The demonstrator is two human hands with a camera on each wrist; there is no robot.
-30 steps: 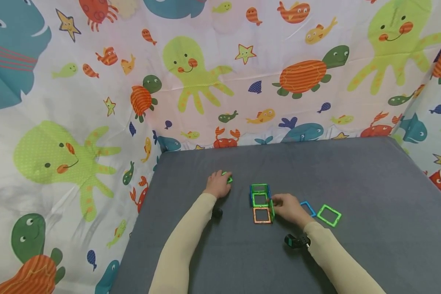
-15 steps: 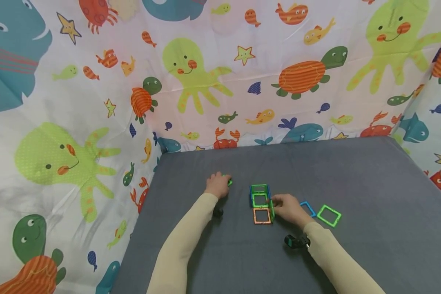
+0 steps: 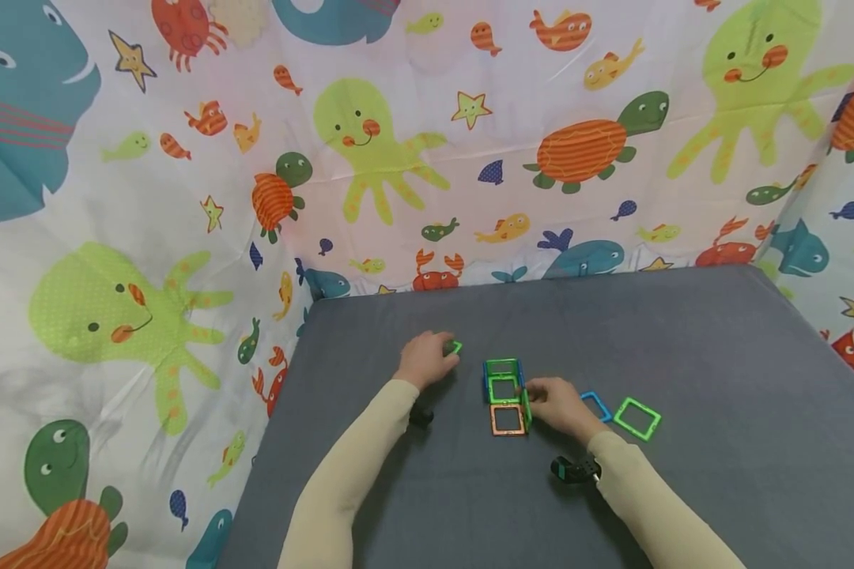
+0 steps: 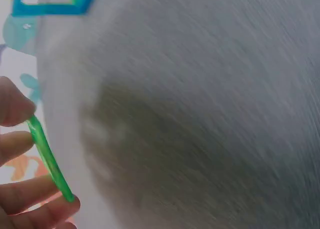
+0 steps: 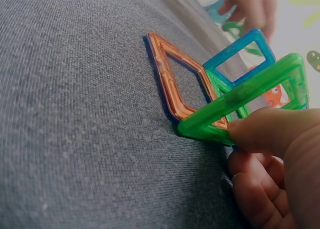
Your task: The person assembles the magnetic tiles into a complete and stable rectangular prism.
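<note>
My left hand (image 3: 425,359) grips a green magnetic tile (image 4: 49,158) between thumb and fingers, left of a small structure of magnetic tiles. That structure has a green tile (image 3: 503,401) flat on the table, a copper-orange tile (image 3: 508,432) flat in front of it, and upright tiles round the green one, including a blue tile (image 5: 218,60). My right hand (image 3: 558,405) pinches an upright green tile (image 5: 242,98) by its lower part, along the right side of the orange tile. In the right wrist view the pinched tile partly hides the structure behind it.
A loose blue tile (image 3: 598,405) and a green square tile (image 3: 637,418) lie on the grey table (image 3: 740,379) right of my right hand. A curtain (image 3: 427,174) printed with sea animals hangs along the table's back and left sides.
My left hand has turned and moved slightly right with the green magnetic tile, which shows more past its fingers. My right hand and the structure stay in place.
</note>
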